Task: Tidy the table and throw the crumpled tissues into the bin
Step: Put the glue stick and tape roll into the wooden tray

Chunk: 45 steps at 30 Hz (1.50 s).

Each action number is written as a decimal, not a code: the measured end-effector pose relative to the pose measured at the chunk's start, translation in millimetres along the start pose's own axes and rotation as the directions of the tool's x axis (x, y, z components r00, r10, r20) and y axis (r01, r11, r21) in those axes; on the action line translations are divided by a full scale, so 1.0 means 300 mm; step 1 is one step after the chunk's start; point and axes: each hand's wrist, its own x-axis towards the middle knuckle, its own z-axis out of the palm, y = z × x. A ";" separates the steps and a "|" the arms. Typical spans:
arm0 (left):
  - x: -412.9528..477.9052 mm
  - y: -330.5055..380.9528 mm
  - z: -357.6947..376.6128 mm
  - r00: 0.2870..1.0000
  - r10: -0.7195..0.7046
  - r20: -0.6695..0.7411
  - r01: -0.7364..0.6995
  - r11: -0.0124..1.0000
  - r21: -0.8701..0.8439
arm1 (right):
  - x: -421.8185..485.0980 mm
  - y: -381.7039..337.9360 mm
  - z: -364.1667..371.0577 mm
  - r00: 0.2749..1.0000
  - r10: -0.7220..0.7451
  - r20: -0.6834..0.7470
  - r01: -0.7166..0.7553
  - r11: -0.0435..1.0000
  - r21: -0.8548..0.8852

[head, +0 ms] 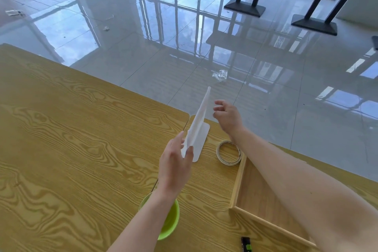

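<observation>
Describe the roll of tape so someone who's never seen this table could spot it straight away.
Start at the wooden table and go to its far right side, where an open wooden tray sits. The tape lies flat against the tray's far corner, beside the right forearm. It's the only ring there: pale, thin, with the table showing through its middle.

A white tissue is standing stretched and folded lengthwise above the wooden table, its upper tip pointing away, its lower end pinched, tilting up over the table's far edge.
</observation>
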 end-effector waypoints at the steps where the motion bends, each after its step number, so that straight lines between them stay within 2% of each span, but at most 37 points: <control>1: -0.019 -0.005 -0.004 0.999 -0.036 -0.010 0.036 0.999 -0.013 | -0.028 0.019 -0.021 1.000 0.000 -0.010 0.000 1.000 -0.026; 4: -0.090 -0.016 -0.007 0.993 -0.107 -0.043 0.104 0.993 -0.059 | -0.132 0.075 -0.089 1.000 -0.009 0.004 0.009 0.997 -0.078; 7: -0.177 -0.013 0.002 0.993 -0.113 -0.041 0.111 0.992 -0.066 | -0.282 0.135 -0.154 0.999 -0.032 0.009 0.033 0.986 -0.165; 10: -0.271 -0.008 0.039 0.991 -0.048 0.124 0.050 0.999 -0.011 | -0.488 0.215 -0.196 0.999 -0.049 -0.015 0.044 0.968 -0.249; 14: -0.366 -0.001 0.109 0.947 -0.022 0.322 -0.004 0.997 0.079 | -0.754 0.336 -0.215 0.999 -0.046 -0.014 0.038 0.931 -0.364; 20: -0.386 0.006 0.194 0.898 -0.071 0.434 -0.027 0.976 0.215 | -0.967 0.522 -0.194 0.988 0.145 0.059 -0.087 0.821 -0.565; 24: -0.339 0.024 0.241 0.886 -0.061 0.460 -0.075 0.959 0.274 | -1.004 0.572 -0.162 0.978 0.192 0.085 -0.093 0.756 -0.648; 28: -0.350 0.046 0.300 0.845 -0.085 0.528 -0.051 0.970 0.238 | -1.006 0.586 -0.121 0.983 0.167 0.071 -0.086 0.776 -0.625; 31: -0.373 0.059 0.350 0.848 -0.084 0.524 -0.037 0.976 0.217 | -0.984 0.584 -0.121 0.992 0.119 0.030 -0.077 0.790 -0.608; 36: -0.326 0.053 0.384 0.848 -0.230 0.477 0.169 0.971 0.168 | -0.971 0.584 -0.175 0.999 0.047 -0.006 -0.043 0.833 -0.552; 39: -0.280 0.035 0.381 0.836 -0.265 0.480 0.213 0.964 0.162 | -0.901 0.542 -0.211 0.994 0.004 -0.112 -0.055 0.891 -0.450; 42: -0.235 0.037 0.389 0.860 -0.266 0.435 0.216 0.963 0.161 | -0.753 0.488 -0.244 0.984 0.073 -0.165 -0.125 0.934 -0.334; 45: -0.149 0.060 0.403 0.908 -0.199 0.369 0.135 0.972 0.192 | -0.598 0.463 -0.265 0.961 0.210 -0.182 -0.252 0.934 -0.252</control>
